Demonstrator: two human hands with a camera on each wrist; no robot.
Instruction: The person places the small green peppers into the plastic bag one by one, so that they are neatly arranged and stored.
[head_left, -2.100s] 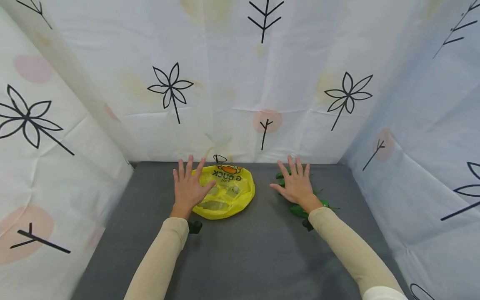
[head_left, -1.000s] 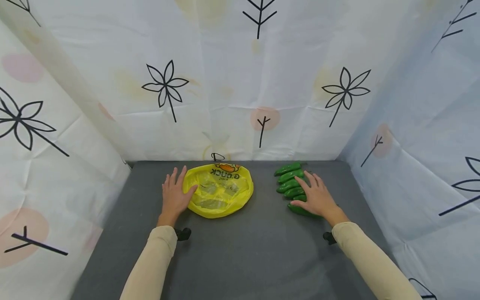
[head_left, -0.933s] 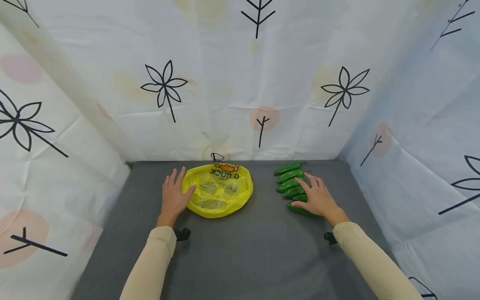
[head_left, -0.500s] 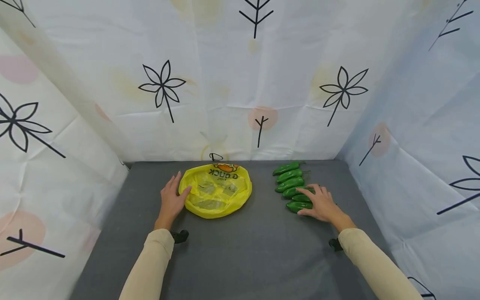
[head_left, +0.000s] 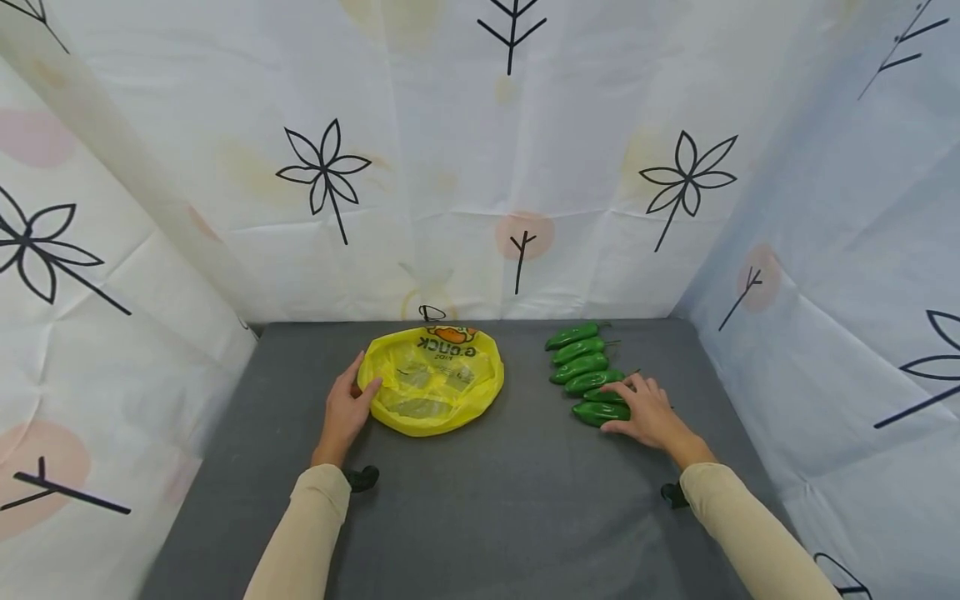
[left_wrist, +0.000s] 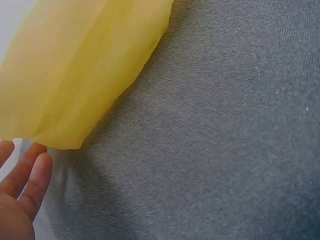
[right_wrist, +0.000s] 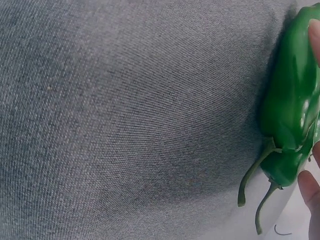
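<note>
A round yellow plastic shower cap [head_left: 438, 387] lies on the grey table, with mirrored G.DUCK lettering and a duck showing through it. At its left rim is my left hand [head_left: 345, 417], thumb over the near edge and fingers along the outside. In the left wrist view, loosely bent fingers [left_wrist: 37, 180] show just beneath the yellow rim. Several green chili peppers lie in a column on the right. My right hand [head_left: 654, 417] spans the nearest pepper [head_left: 597, 412], covering its stem end. The right wrist view has a fingertip [right_wrist: 314, 37] over a pepper and another close by the stems.
Farther back in the column lie more peppers, the farthest pepper [head_left: 572, 336] close to the table's back edge. White printed cloth [head_left: 442, 183] hangs behind and on both sides. Grey tabletop [head_left: 510, 500] stretches between and in front of the arms.
My right hand has drawn back toward the nearest peppers and its spread has narrowed, uncovering the farther ones. The left hand has moved from over the cap to its left rim.
</note>
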